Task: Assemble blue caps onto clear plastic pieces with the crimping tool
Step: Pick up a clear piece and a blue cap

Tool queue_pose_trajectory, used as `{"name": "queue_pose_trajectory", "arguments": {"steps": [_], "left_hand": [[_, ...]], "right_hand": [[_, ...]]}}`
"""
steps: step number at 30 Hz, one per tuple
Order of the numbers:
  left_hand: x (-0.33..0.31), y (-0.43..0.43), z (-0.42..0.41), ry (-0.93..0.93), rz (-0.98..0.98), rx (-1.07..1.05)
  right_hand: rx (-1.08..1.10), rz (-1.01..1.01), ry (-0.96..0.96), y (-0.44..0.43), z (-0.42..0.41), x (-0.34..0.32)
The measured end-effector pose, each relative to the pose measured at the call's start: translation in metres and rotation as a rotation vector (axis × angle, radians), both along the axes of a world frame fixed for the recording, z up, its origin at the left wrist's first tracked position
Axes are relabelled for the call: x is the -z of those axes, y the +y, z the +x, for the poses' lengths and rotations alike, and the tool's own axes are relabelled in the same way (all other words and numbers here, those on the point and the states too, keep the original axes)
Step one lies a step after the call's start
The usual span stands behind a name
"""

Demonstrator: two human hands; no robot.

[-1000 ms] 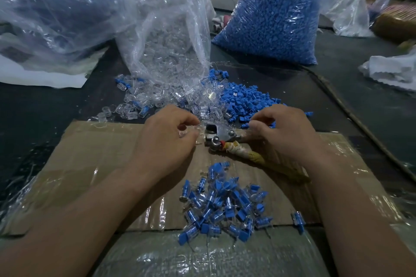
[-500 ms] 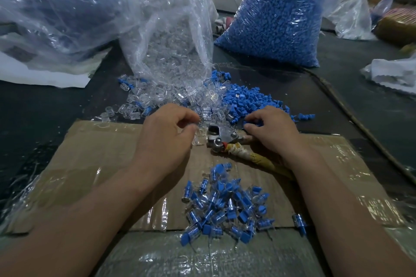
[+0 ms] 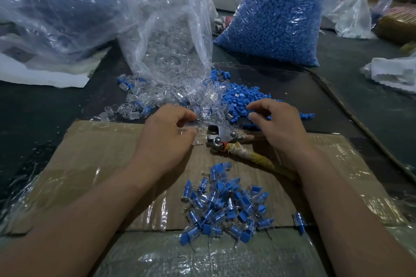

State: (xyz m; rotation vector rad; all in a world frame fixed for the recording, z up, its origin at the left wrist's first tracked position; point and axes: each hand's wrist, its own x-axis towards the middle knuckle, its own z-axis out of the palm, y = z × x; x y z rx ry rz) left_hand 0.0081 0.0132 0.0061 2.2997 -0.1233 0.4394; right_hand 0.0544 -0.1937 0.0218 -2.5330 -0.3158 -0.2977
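**A lull between crimps**

Well beyond the crimping tool, two big sacks stood on the dark table. The bag of clear plastic pieces was beyond-left of the tool with its mouth spilling toward it, and the bag of blue caps was beyond-right. The tool lay on a taped cardboard sheet, its wrapped handle trailing back toward the person. Nearer than the tool sat the heap of finished pieces. Just beyond the tool, loose clear pieces spread to the left and loose blue caps to the right.

The left hand sat just left of the tool's head, its fingers curled and its thumb and forefinger close together. Something clear glinted there, but whether a piece was pinched could not be told. The right hand, just right of the tool, hung over the loose caps with its fingers bent and spread, holding nothing that showed. The tool's head lay free of both hands.

The likeliest trouble was with the clear part. It is nearly invisible against the glossy tape, so one slipping from a light pinch would vanish among its fellows. Spread fingers might also rake up several caps or flick some across the table. A cap seated crooked would probably be crushed in the tool rather than crimped.
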Motion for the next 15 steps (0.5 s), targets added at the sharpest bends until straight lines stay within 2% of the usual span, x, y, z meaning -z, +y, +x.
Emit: {"name": "queue_pose_trajectory", "arguments": {"steps": [7,15], "left_hand": [[-0.003,0.001,-0.003,0.073,0.1,0.032],[-0.002,0.0,-0.002,0.147,0.125,0.14]], "right_hand": [[-0.032,0.187,0.079,-0.001,-0.005,-0.005],[-0.082,0.25,0.053,0.003,-0.012,-0.01]]}}
